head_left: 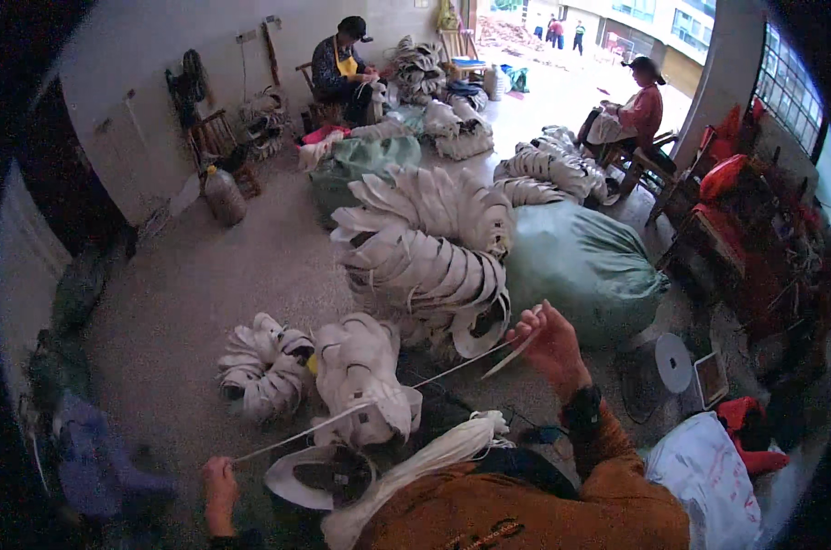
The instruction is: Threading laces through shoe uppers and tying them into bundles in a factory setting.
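Observation:
My left hand [219, 490] is closed at the lower left, pinching one end of a thin white cord [342, 418] pulled taut across my front. My right hand [550, 344] is raised at the right, gripping the cord's other end together with a slim pale needle-like stick [512, 355]. A white shoe upper with a dark inside [319, 477] lies on my lap below the cord. A hank of white cord [434, 454] drapes over my orange sleeve. Bundles of white shoe uppers [360, 371] sit just beyond my knees.
A tall heap of strung white uppers [425, 247] leans on a large green sack [585, 266]. Another bundle [261, 367] lies at the left. Two seated people [342, 69] [631, 115] work at the back. A spool [659, 367] and a white bag [709, 477] are at my right.

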Available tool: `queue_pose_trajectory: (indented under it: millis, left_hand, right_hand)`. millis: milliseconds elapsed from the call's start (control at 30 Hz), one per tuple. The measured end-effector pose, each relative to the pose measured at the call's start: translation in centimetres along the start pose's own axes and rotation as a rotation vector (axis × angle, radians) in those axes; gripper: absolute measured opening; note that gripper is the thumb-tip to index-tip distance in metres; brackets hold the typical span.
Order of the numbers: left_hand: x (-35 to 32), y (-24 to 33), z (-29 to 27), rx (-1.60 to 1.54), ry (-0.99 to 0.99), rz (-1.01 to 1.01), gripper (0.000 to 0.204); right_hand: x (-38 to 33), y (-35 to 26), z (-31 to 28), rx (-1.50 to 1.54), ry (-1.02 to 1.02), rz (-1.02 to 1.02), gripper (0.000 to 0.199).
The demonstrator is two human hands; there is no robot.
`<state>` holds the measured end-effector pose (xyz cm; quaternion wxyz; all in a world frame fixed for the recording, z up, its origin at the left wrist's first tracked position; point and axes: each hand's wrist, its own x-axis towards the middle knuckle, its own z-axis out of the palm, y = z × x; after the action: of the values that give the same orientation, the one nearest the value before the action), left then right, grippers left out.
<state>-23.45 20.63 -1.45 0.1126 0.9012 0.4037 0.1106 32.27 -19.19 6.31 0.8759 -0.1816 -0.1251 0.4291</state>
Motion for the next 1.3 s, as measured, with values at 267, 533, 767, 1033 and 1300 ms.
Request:
queue_pose_trajectory:
  millis: [267, 533, 767, 1033, 1300]
  left_hand:
    - [2.5, 10.5, 1.8, -0.097, 0.183, 0.196, 0.016]
    - [1.9, 28.5, 4.1, -0.639, -0.281, 0.219, 0.031]
    - [3.2, 31.7, 9.1, -1.039, -0.401, -0.142, 0.034]
    - [3.4, 32.5, 11.3, -0.783, -0.087, -0.042, 0.029]
    - [3.9, 33.1, 10.7, -0.813, -0.195, -0.084, 0.036]
  right_hand:
    - [2.1, -6.2, -7.8, -0.187, 0.154, -0.155, 0.034]
    - [3.8, -14.1, -8.8, -0.219, 0.208, -0.114, 0.026]
    - [4.8, -10.0, -7.0, -0.578, 0.274, -0.036, 0.028]
    - [2.4, 8.4, -2.4, -0.893, -0.090, 0.563, 0.022]
    - [1.9, 15.9, -0.7, -1.186, -0.226, 0.268, 0.021]
